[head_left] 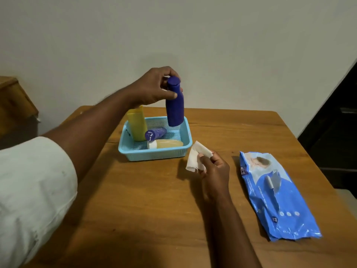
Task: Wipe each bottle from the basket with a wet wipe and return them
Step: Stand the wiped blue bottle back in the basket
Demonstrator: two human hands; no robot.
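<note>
My left hand point(154, 88) grips a tall dark blue bottle point(174, 107) by its neck and cap, upright in the air above the right rear part of a light blue basket point(154, 154). Inside the basket a yellow bottle point(137, 124) leans at the left, a small blue bottle point(155, 133) lies in the middle, and a pale yellow bottle point(166, 144) with a white cap lies along the front. My right hand point(214, 169) pinches a crumpled white wet wipe point(196, 157) just right of the basket's front corner.
A blue pack of wet wipes point(276, 196) lies flat on the wooden table point(144, 209) to the right of my right hand. A wooden piece of furniture point(13, 99) stands at the far left, and the wall runs close behind the table.
</note>
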